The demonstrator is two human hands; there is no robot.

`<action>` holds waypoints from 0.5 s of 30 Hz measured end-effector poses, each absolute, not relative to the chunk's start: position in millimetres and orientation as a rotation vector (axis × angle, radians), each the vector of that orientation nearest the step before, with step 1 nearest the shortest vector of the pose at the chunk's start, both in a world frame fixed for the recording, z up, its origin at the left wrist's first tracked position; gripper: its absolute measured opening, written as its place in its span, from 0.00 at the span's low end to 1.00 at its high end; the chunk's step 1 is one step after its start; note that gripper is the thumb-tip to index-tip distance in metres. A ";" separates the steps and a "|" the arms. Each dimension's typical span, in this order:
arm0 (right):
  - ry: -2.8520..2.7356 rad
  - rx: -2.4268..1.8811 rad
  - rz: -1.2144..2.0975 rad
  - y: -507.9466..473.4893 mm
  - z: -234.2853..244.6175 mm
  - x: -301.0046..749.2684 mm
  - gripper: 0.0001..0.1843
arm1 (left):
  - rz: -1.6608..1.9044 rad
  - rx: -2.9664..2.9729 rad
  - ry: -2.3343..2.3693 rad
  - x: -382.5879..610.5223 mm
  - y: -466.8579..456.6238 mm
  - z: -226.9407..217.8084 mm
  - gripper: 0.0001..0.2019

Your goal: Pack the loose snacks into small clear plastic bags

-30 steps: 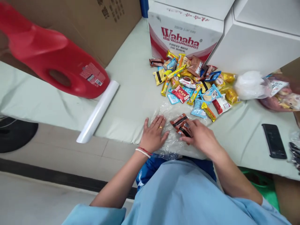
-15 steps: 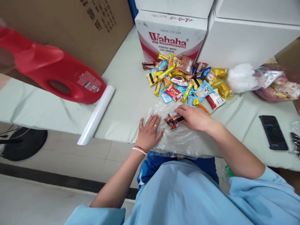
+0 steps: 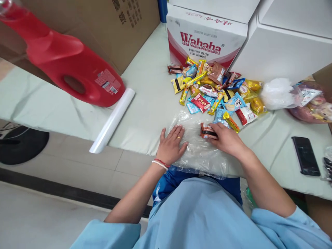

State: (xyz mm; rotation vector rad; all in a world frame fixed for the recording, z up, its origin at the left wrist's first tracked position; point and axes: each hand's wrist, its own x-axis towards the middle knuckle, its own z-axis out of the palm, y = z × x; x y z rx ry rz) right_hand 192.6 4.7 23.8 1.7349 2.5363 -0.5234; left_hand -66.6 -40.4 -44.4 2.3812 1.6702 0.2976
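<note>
A person in a pale blue top sits at a table (image 3: 147,103) covered in light green cloth, seen from above.

At 10 o'clock a large red detergent jug (image 3: 70,72) lies on its side, with a white roll (image 3: 112,121) just beside it at its 4 o'clock and a brown cardboard box (image 3: 103,31) behind.

Near the table's front edge the left hand (image 3: 171,147) lies open and flat, palm down, fingers spread on a clear plastic bag (image 3: 199,152). The bag is spread on the cloth and hangs a little over the edge toward the lap.

At the bag's 1 o'clock the right hand (image 3: 227,140) is closed around a few snack bars (image 3: 206,131) in dark brown-and-red wrappers, resting on the bag's far side. The bars lie flat, long axis roughly 3 to 9 o'clock, free ends toward 9 o'clock. The other ends are hidden under the fingers.

They look light and fairly stiff, with slick, crinkly wrappers that may slide against each other. Pinching across the middle of the bundle likely holds best. The bag is thin, limp film – it probably needs pinning down or lifting by its rim.

At 12 o'clock from the hands lies a heap of mixed wrapped snacks (image 3: 212,91), before a red-and-white Wahaha water carton (image 3: 204,38). At 3 o'clock are a crumpled white plastic bag (image 3: 276,93) and, nearer the edge, a black phone (image 3: 305,155).
</note>
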 end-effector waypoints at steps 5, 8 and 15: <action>2.654 1.998 -0.697 -11.1 45.0 190.3 0.30 | 0.288 2.383 1.661 -66.6 -40.2 -44.6 0.32; 2.701 1.960 -0.636 -13.9 65.4 171.0 0.29 | 0.283 2.379 1.672 -66.3 -40.2 -44.6 0.32; 2.458 1.580 -0.548 -17.9 61.1 158.1 0.20 | 0.273 2.385 1.645 -67.4 -40.6 -44.4 0.42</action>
